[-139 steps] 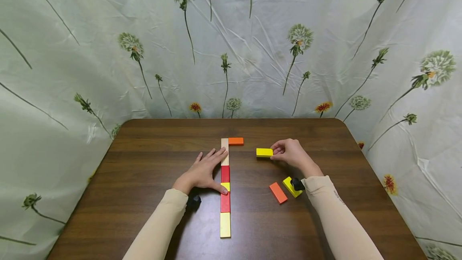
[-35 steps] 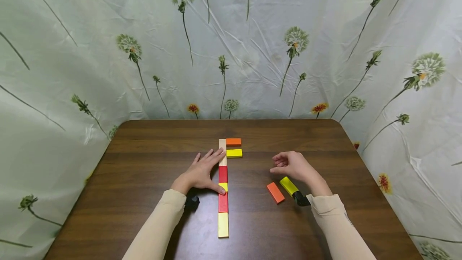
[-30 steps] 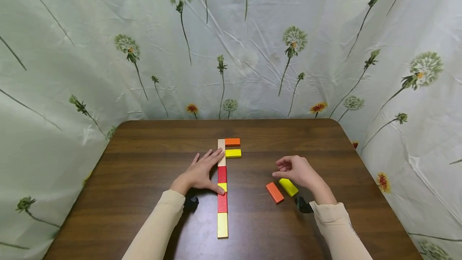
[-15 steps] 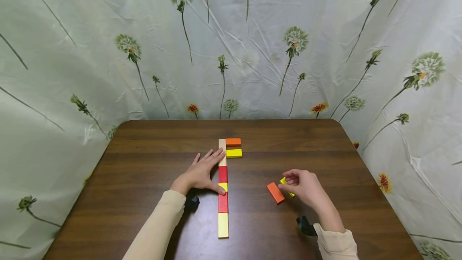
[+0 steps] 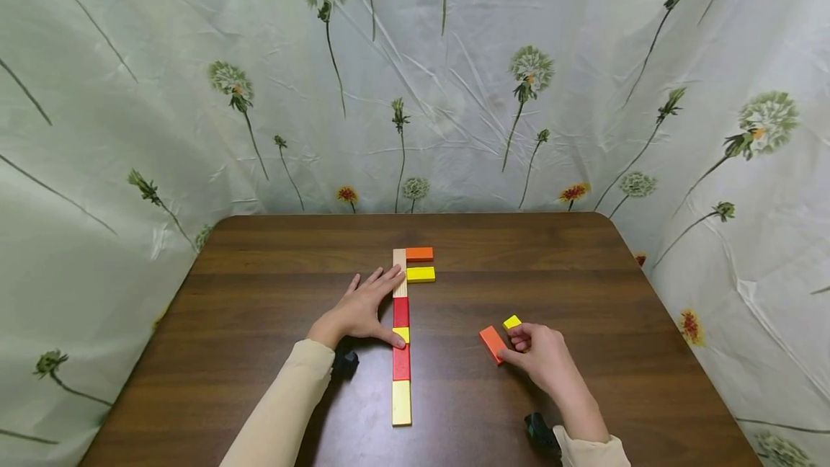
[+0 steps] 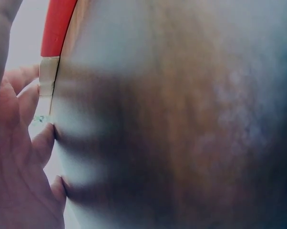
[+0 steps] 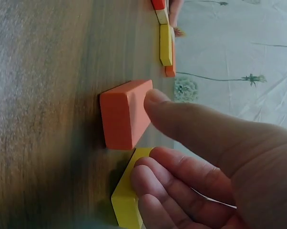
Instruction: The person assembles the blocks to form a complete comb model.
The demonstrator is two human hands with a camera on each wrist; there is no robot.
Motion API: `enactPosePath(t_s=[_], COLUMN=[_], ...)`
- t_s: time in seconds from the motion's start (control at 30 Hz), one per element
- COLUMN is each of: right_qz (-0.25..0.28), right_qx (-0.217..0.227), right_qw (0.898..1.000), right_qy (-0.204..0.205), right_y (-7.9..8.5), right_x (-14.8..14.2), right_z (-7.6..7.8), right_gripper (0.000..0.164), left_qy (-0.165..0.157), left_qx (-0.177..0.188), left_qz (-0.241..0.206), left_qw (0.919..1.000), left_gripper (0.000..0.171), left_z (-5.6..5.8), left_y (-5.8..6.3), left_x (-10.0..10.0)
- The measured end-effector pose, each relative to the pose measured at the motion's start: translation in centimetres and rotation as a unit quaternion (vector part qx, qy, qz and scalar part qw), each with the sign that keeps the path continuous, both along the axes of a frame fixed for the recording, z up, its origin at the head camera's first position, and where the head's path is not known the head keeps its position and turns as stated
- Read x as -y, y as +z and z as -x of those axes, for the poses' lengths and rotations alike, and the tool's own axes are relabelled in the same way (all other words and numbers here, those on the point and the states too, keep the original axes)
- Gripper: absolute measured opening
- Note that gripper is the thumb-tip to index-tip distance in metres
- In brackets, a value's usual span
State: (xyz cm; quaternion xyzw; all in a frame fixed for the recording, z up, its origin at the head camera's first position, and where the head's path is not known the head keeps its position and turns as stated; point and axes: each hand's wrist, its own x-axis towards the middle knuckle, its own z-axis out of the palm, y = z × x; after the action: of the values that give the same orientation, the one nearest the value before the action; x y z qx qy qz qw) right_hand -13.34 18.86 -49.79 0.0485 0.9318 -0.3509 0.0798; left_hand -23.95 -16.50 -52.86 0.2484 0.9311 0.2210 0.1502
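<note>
A column of flat blocks runs down the table: a pale wooden block (image 5: 400, 258), a red block (image 5: 400, 312), a small yellow block (image 5: 403, 334), another red block (image 5: 401, 365) and a pale yellow block (image 5: 401, 403). My left hand (image 5: 359, 312) rests on this column, fingers spread, with fingertips at the wooden block and the thumb near the small yellow one. To the right, my right hand (image 5: 547, 359) is over two loose blocks. Its thumb appears to touch the orange block (image 7: 117, 121); loosely bent fingers partly hide the yellow block (image 7: 127, 207).
An orange block (image 5: 419, 254) and a yellow block (image 5: 421, 275) stick out rightward from the wooden block, with a gap between them. The brown table (image 5: 272, 265) ends at the back against a floral curtain (image 5: 454, 92).
The yellow block that my right hand held now lies against the wooden block. That hand has let go and moved down toward the loose blocks. My left hand stays on the column.
</note>
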Motion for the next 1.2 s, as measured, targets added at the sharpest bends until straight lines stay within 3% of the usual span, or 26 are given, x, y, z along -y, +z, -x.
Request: enactPosePath(t_s=[0.57, 1.2], right_qz=[-0.023, 0.001], right_qx=[-0.03, -0.075], right_qw=[0.999, 0.997], right_qy=[0.004, 0.028], right_y=[-0.3, -0.7], right_x=[0.8, 2.4], right_z=[-0.6, -0.6], right_gripper=[0.039, 0.034], left_qy=[-0.003, -0.005], left_qx=[-0.001, -0.004], left_qz=[-0.005, -0.003], left_qw=[1.0, 1.0], left_gripper=[0.133, 0.132], left_z=[0.0, 0.0], left_y=[-0.1, -0.1], left_x=[-0.1, -0.1])
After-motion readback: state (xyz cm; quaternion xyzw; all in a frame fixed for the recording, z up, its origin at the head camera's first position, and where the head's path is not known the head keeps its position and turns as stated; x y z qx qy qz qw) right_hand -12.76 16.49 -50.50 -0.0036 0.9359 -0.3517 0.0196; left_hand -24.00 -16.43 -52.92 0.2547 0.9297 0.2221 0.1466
